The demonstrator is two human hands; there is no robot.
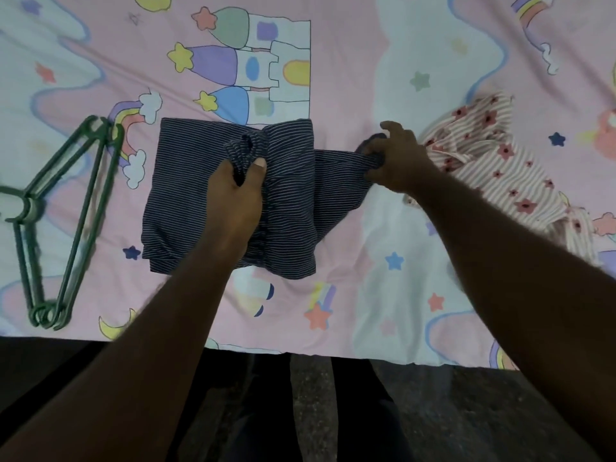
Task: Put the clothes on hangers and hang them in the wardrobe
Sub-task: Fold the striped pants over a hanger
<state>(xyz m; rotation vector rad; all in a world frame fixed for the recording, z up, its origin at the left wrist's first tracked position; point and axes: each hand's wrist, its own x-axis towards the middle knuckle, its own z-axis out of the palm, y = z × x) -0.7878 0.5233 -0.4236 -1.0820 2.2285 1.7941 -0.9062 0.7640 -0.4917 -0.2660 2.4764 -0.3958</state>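
Two hands work navy striped shirt on bed: left hand pinches neckline, right hand grips sleeve; best spread flat before reaching green hangers.

Two garments — a navy pinstriped knit garment in the fingers, a pink striped floral garment beyond them — and seemingly two green plastic hangers.

Your left hand pinches a bunched fold of the navy striped garment on the pink cartoon bedsheet. Your right hand grips its edge toward three o'clock. Green hangers lie at nine o'clock, a pink floral striped garment at three.
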